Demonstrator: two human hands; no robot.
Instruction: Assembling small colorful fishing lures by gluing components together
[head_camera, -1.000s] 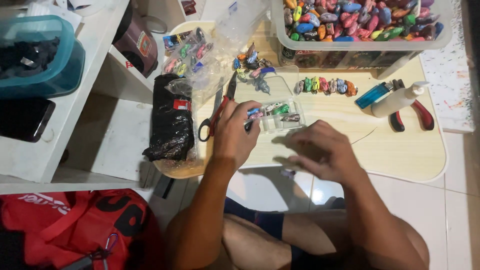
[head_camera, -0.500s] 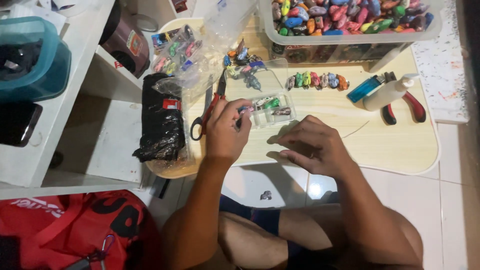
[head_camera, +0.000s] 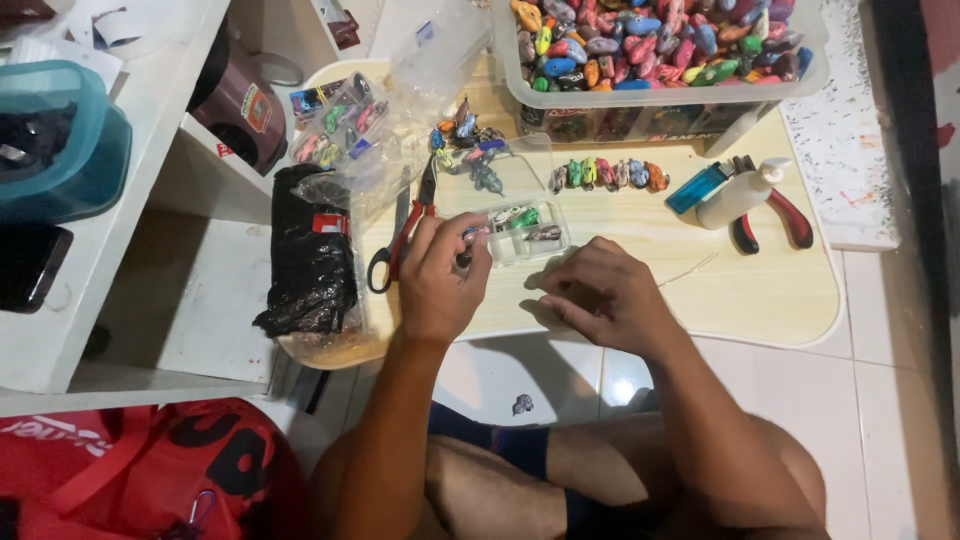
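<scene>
Clear plastic, the little box (head_camera: 520, 230) sits just past your fingers. Your left hand (head_camera: 445, 275) pinches a tiny piece at its edge. Your right hand (head_camera: 600, 295) rests loosely curled, empty. You seem to be filling it; aim carefully.

Two hands work at a low tabletop (head_camera: 760, 290): the left hand (head_camera: 445, 275) and the right hand (head_camera: 600, 295). Between them lies one small clear case (head_camera: 522, 228). Just left of the left hand rests one pair of red-handled scissors (head_camera: 398, 238), then one black-wrapped bundle (head_camera: 312, 255). Beyond the right hand lie one row of seven small coloured pieces (head_camera: 608, 175), one blue lighter (head_camera: 697, 187), one white bottle (head_camera: 738, 195), one pair of red pliers (head_camera: 770, 212) and one clear tub (head_camera: 660, 105) heaped with pieces too many to count.
</scene>
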